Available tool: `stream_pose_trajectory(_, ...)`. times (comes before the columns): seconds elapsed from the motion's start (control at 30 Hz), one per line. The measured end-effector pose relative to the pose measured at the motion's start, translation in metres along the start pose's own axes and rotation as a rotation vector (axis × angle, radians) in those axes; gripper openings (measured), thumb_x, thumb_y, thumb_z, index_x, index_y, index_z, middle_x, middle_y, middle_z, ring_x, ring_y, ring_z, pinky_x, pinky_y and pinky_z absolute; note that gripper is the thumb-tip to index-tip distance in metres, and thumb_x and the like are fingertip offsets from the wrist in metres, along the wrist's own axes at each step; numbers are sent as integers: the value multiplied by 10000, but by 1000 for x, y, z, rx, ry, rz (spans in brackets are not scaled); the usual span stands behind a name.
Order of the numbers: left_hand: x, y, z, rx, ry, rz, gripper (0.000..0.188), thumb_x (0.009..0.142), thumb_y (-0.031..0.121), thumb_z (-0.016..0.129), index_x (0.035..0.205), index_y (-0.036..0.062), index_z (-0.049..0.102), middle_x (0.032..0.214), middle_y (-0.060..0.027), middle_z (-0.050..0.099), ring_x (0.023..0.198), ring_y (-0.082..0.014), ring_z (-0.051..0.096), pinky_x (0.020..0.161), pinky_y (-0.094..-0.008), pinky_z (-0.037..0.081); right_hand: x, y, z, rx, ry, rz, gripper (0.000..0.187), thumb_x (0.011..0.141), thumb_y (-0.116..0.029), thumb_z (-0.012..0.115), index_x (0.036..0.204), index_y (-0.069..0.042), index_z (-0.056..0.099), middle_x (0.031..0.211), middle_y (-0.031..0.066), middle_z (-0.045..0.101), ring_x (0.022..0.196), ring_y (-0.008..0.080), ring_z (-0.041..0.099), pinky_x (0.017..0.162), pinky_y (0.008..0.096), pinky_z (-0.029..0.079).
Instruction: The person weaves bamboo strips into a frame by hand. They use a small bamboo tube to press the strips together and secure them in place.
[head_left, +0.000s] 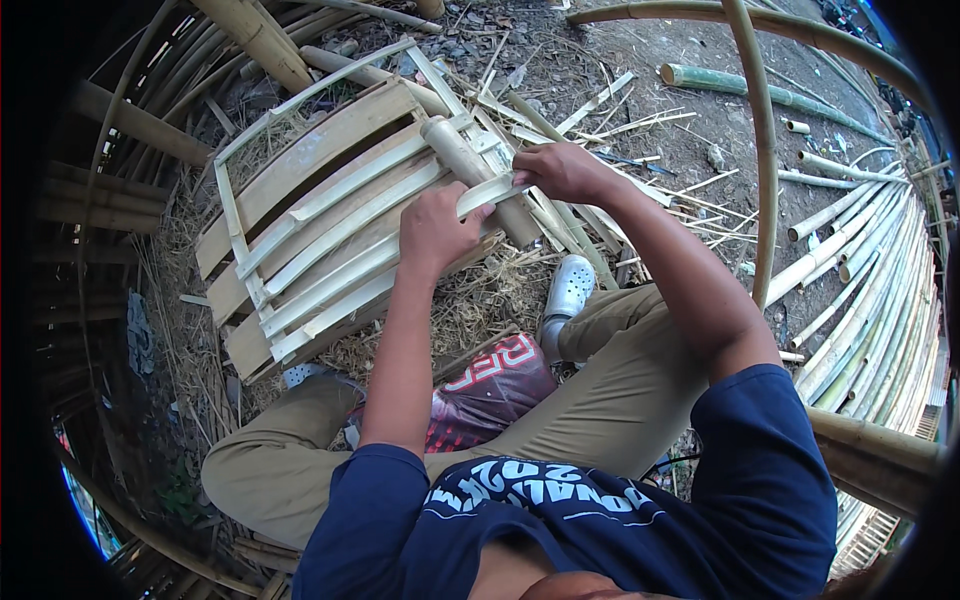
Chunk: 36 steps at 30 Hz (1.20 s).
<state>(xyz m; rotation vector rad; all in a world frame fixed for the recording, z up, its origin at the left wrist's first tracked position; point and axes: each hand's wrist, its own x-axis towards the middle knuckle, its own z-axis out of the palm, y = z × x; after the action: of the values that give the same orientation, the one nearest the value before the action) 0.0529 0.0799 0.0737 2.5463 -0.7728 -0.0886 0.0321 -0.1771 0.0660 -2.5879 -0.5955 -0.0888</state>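
My left hand (pixel 437 228) is closed around a pale split bamboo strip (pixel 486 194), its thumb along the near side. At the strip's right end, my right hand (pixel 563 172) pinches it with fingers curled in. Between the hands, the strip crosses over a short thick bamboo section (pixel 458 150) that lies slantwise. To the left is a slatted frame of bamboo strips (pixel 230 205), with several slats running side by side toward my hands. Beneath the frame are wide wooden boards (pixel 300 185). The fingertips of both hands are partly hidden.
Loose bamboo splinters (pixel 690 205) litter the ground right of the frame. A stack of bamboo poles (pixel 860 290) lies at the right. An upright bamboo post (pixel 757 130) stands by my right arm. A printed cloth bundle (pixel 495 395) sits between my legs.
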Motion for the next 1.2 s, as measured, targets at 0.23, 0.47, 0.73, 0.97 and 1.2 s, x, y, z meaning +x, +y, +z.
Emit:
stream_pose_trajectory(0.23, -1, -6, 1, -34, 33, 17, 389, 865, 457, 765, 959, 81, 743, 834, -174, 727, 818, -395, 705, 724, -491, 528, 5, -6, -5, 57, -102, 175, 421, 1059, -445, 546, 959, -61, 687, 871, 157, 697, 821, 356, 686, 757, 488, 506)
stream_pose_trajectory(0.47, 0, -1, -1, -71, -15, -21, 386, 855, 456, 777, 966, 87, 764, 839, -175, 735, 835, -387, 713, 739, -486, 531, 1, 11, -4, 333, -129, 152, 458, 1071, -432, 574, 963, -7, 708, 817, 93, 698, 788, 180, 645, 709, 402, 500)
stream_pose_trajectory(0.73, 1, 1, 0, -72, -17, -13, 375, 868, 448, 770, 976, 89, 762, 862, -177, 740, 853, -387, 714, 758, -487, 531, -3, 11, -1, 209, -5, 9, 429, 1054, -401, 604, 913, -7, 697, 744, 165, 658, 659, 320, 625, 654, 441, 491)
stream_pose_trajectory(0.97, -1, -1, -2, -64, -12, -7, 375, 871, 445, 767, 987, 88, 759, 870, -176, 740, 862, -387, 713, 760, -488, 530, 1, -2, -7, 164, -83, 122, 459, 1062, -454, 558, 1009, -36, 742, 815, 181, 701, 774, 370, 676, 746, 475, 520)
stream_pose_trajectory(1.2, 0, -1, -2, -71, -23, -8, 381, 863, 451, 771, 965, 84, 748, 873, -184, 736, 866, -393, 712, 772, -494, 538, 0, 8, -3, 351, 32, 77, 329, 1021, -346, 668, 937, -31, 719, 846, 121, 719, 772, 246, 687, 728, 405, 530)
